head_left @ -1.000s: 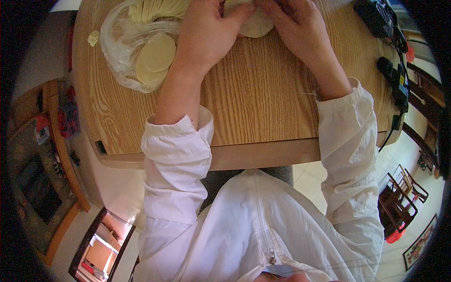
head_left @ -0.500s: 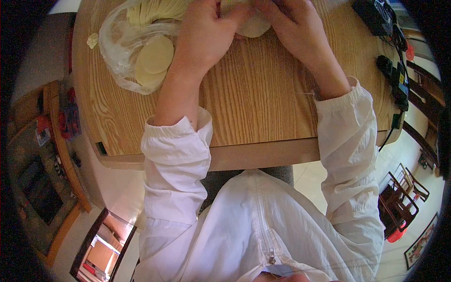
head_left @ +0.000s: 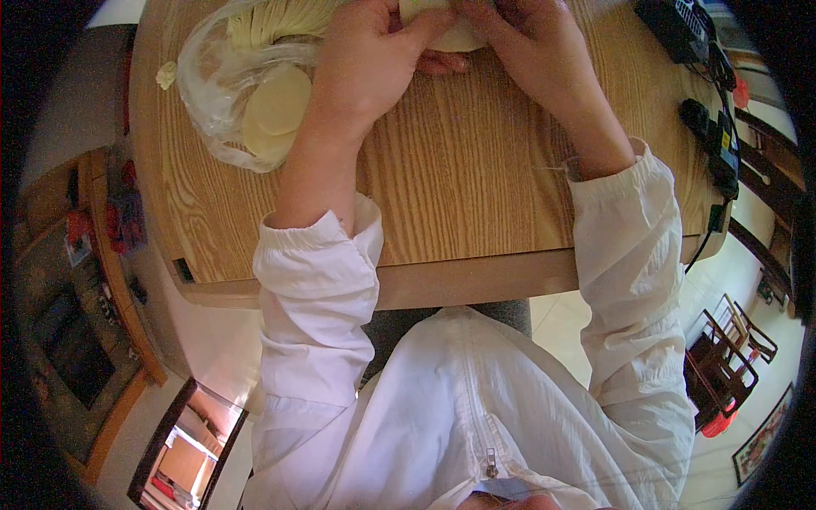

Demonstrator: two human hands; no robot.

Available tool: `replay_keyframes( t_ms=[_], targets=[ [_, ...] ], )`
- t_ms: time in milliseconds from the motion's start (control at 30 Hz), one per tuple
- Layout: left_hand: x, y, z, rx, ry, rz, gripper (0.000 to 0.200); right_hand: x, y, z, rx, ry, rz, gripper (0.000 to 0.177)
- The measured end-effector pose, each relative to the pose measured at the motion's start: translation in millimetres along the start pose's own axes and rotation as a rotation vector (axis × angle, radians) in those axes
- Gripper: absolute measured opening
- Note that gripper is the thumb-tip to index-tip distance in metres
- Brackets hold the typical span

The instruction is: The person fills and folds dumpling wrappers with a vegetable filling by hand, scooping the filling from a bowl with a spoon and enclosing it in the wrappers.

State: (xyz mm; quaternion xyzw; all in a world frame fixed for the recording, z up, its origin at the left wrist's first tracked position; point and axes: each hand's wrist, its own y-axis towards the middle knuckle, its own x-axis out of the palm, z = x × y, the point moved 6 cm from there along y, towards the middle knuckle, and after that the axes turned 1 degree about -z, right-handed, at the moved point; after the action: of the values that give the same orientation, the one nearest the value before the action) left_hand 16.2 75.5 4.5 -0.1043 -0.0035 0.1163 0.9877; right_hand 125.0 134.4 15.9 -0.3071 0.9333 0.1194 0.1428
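Head view: left hand (head_left: 365, 68), right hand (head_left: 531, 47) around smooth round dough (head_left: 459, 37)

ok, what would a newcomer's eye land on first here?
The left hand and right hand pinching one pale dough piece at the top of the view, over the wooden table. Next, the clear plastic bag of round wrappers beside the left hand, and the white sleeves in the foreground.

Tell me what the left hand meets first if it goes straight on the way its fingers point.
The dough round, which the left hand holds now, with the right hand on its other side. Beyond that the picture ends, so I cannot tell more.
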Motion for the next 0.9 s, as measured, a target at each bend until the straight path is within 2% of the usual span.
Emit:
replay_keyframes(
  t_ms=[133,233,333,433,533,633,733,900],
  targets=[
    [1,-1,-1,0.012,-0.055,-0.004,0.018,1,1,0,-0.023,-0.002,-0.004,0.014],
    [-1,1,-6,-0.099,-0.002,0.014,0.017,0,-1,-3,-0.071,-0.067,-0.002,0.013],
    [-1,1,-5,-0.103,0.003,0.008,0.018,0,-1,-6,-0.088,-0.081,0.015,0.013],
    [-1,1,-7,-0.085,-0.028,0.005,0.018,0,1,-4,-0.043,-0.087,0.013,0.014],
    [-2,1,-1,0.023,0.101,0.005,0.018,0,1,-2,0.018,-0.092,-0.014,0.014],
    [-4,2,0,0.03,0.073,0.062,0.018,2,1,3,0.039,-0.018,-0.093,0.013],
    [3,2,3,0.12,-0.083,-0.04,0.021,5,1,2,-0.001,0.17,-0.163,0.017],
    [4,2,2,0.117,-0.032,-0.079,0.025,4,0,1,0.002,0.205,-0.204,0.023]
  ],
)
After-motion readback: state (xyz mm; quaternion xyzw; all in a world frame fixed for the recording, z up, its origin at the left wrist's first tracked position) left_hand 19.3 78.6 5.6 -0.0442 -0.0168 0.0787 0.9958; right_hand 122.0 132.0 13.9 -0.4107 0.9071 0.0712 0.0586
